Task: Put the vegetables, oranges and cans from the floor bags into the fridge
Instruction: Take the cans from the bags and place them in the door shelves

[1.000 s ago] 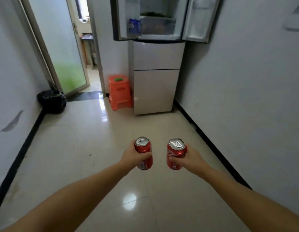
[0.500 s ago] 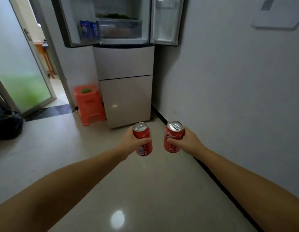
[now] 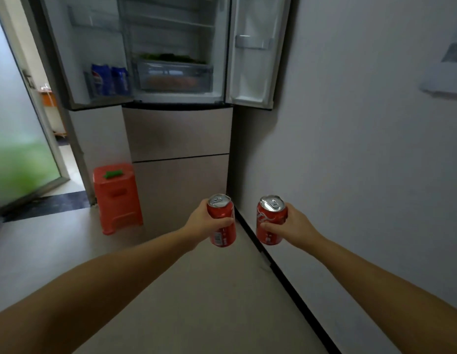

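Observation:
My left hand (image 3: pixel 200 221) grips one red can (image 3: pixel 221 221) upright. A second red can (image 3: pixel 270 221) stands upright in my right hand (image 3: pixel 296 226). Both are held out at about waist height in front of the fridge (image 3: pixel 178 139), whose two upper doors stand open. Blue cans (image 3: pixel 109 79) sit in the left door's lower shelf. Green vegetables (image 3: pixel 168 57) lie above a clear drawer (image 3: pixel 173 76) inside. The floor bags are out of view.
An orange plastic stool (image 3: pixel 116 198) with a small green thing on top stands left of the fridge. A white wall (image 3: pixel 362 149) with a black skirting runs along the right. A frosted glass door (image 3: pixel 20 139) and a doorway lie to the left.
The fridge has come much closer and fills the upper view. Both hands still hold their cans out in front. The black bag on the floor has gone out of view.

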A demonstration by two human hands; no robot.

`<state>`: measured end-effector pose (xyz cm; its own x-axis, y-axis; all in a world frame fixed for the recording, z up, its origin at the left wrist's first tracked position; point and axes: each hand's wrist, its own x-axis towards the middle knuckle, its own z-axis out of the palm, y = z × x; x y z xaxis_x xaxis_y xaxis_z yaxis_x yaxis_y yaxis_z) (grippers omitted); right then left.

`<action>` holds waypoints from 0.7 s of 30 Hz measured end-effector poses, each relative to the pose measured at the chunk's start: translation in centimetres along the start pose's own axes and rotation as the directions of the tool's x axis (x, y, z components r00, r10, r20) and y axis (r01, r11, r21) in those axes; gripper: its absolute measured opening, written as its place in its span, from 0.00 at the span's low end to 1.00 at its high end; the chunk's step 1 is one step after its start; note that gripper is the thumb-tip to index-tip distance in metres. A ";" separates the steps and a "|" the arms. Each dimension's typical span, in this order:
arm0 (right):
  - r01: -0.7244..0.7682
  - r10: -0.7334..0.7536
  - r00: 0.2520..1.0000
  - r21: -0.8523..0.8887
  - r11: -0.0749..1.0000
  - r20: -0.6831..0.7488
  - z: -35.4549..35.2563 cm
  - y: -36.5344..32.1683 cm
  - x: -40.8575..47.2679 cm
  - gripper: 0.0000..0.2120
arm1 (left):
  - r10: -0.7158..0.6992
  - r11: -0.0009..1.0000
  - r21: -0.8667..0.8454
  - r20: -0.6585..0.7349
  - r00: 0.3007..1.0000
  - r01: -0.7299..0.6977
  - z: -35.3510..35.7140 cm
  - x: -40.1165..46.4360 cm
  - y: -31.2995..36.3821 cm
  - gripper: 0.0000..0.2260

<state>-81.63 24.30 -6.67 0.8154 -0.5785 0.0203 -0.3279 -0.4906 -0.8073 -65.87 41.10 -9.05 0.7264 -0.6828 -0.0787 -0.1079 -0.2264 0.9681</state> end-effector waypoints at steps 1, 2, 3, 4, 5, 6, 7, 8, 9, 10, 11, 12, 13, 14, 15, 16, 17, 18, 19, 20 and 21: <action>0.028 -0.028 1.000 0.001 1.000 0.015 -0.1 0.0 2.5 0.30 | 0.006 1.000 0.009 -0.026 1.000 -0.006 -0.2 2.3 0.3 0.33; 0.057 -0.057 0.998 0.006 0.998 0.027 -0.1 0.0 5.1 0.30 | 0.016 1.000 0.019 -0.055 0.998 -0.015 -0.4 4.5 0.7 0.33; 0.086 -0.087 0.995 0.017 0.996 0.043 -0.2 0.1 7.7 0.29 | 0.023 0.999 0.027 -0.088 0.996 -0.021 -0.6 6.8 1.1 0.33; 0.108 -0.109 0.992 0.024 0.994 0.070 -0.3 0.1 10.3 0.29 | 0.023 0.999 0.029 -0.122 0.992 -0.019 -0.9 9.0 1.5 0.32; 0.126 -0.129 0.986 0.026 0.992 0.103 -0.5 0.1 12.8 0.29 | 0.022 1.000 0.023 -0.157 0.987 -0.019 -1.3 11.1 2.0 0.32; 0.142 -0.144 0.981 0.028 0.989 0.129 -0.8 -0.1 15.5 0.29 | 0.028 1.000 0.018 -0.191 0.981 -0.025 -1.7 13.2 2.5 0.32; 0.154 -0.157 0.976 0.032 0.988 0.149 -1.1 -0.2 18.1 0.29 | 0.040 0.999 0.025 -0.225 0.974 -0.035 -2.1 15.2 3.0 0.31; 0.164 -0.168 0.971 0.036 0.986 0.172 -1.5 -0.4 20.7 0.30 | 0.050 0.998 0.035 -0.263 0.963 -0.043 -2.6 17.1 3.6 0.31; 0.172 -0.177 0.965 0.045 0.984 0.191 -1.7 -0.6 23.4 0.31 | 0.052 0.999 0.032 -0.302 0.952 -0.044 -3.1 18.8 4.1 0.31; 0.175 -0.182 0.961 0.056 0.983 0.209 -1.9 -0.9 25.8 0.32 | 0.044 0.999 0.026 -0.335 0.941 -0.037 -3.7 20.3 4.5 0.31; 0.176 -0.186 0.958 0.065 0.982 0.220 -1.9 -1.3 28.1 0.33 | 0.035 0.999 0.021 -0.365 0.930 -0.029 -4.4 21.6 4.8 0.30; 0.182 -0.195 0.954 0.077 0.980 0.228 -1.8 -1.8 30.2 0.33 | 0.027 1.000 0.018 -0.391 0.920 -0.022 -5.0 22.8 5.0 0.30; 0.194 -0.212 0.947 0.096 0.976 0.240 -1.5 -2.4 32.3 0.33 | 0.022 1.000 0.022 -0.408 0.913 -0.014 -5.8 24.1 5.1 0.30; 0.205 -0.228 0.941 0.113 0.972 0.252 -1.1 -3.0 34.2 0.33 | 0.019 1.000 0.027 -0.414 0.910 -0.009 -6.7 25.3 5.3 0.30; 0.214 -0.242 0.934 0.131 0.968 0.262 -0.6 -3.8 36.1 0.33 | 0.015 1.000 0.027 -0.420 0.907 -0.004 -7.6 26.6 5.4 0.30; 0.226 -0.259 0.927 0.147 0.963 0.270 0.0 -4.5 38.0 0.34 | 0.014 1.000 0.028 -0.433 0.901 -0.002 -8.6 28.0 5.6 0.31; 0.239 -0.276 0.921 0.159 0.958 0.275 0.7 -5.3 40.0 0.34 | 0.016 1.000 0.029 -0.455 0.890 -0.003 -9.7 29.4 5.8 0.31; 0.257 -0.295 0.913 0.167 0.952 0.280 1.4 -6.2 42.0 0.35 | 0.026 0.999 0.031 -0.480 0.877 -0.013 -10.9 30.9 6.1 0.31; 0.275 -0.316 0.904 0.174 0.946 0.289 2.1 -7.0 44.2 0.35 | 0.039 0.999 0.033 -0.500 0.865 -0.027 -12.1 32.5 6.5 0.31; 0.294 -0.337 0.894 0.180 0.939 0.296 2.8 -8.1 46.4 0.34 | 0.054 0.998 0.037 -0.514 0.856 -0.041 -13.4 34.2 7.0 0.31; 0.313 -0.356 0.886 0.183 0.932 0.296 3.4 -9.3 48.6 0.33 | 0.068 0.998 0.042 -0.528 0.847 -0.054 -14.7 35.8 7.7 0.30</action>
<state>-37.32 2.97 -0.22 0.9808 -0.1449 0.1307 0.0371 -0.5188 -0.8541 -30.66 25.11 -0.95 0.9659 -0.2269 0.1248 -0.1753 -0.2181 0.9601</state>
